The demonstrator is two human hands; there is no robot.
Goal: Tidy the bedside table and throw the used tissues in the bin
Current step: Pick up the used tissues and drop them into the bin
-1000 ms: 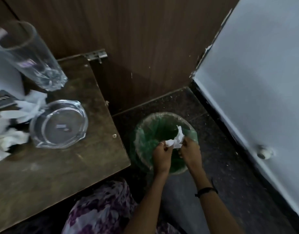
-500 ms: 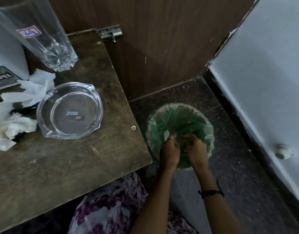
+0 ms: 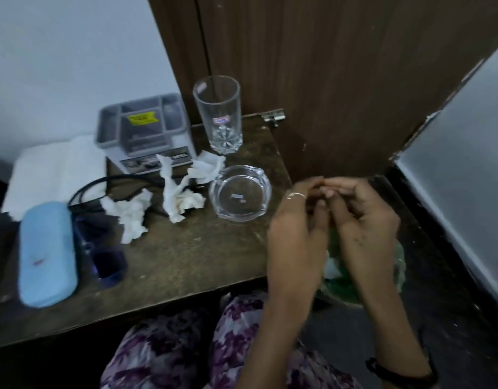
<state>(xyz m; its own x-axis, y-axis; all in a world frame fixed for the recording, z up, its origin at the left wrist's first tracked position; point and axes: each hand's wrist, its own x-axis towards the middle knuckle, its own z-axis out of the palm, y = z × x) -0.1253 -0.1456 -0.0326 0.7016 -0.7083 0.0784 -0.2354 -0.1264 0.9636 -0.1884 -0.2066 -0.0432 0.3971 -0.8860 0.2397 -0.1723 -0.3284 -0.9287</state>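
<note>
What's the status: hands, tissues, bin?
Left hand and right hand empty, above bin. Three crumpled tissues on table. Ashtray beside them.

Bare table along the near edge, open for a reach from the right. Farther in, ashtray and tall glass standing before crumpled tissues, grey organiser behind. Blue case blocking the left.

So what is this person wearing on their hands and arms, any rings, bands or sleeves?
Both forearms are bare, with no sleeves in view. The left hand has a thin, pale metal ring on one of its fingers. The right hand shows no ring, but a black band circles that wrist.
</note>
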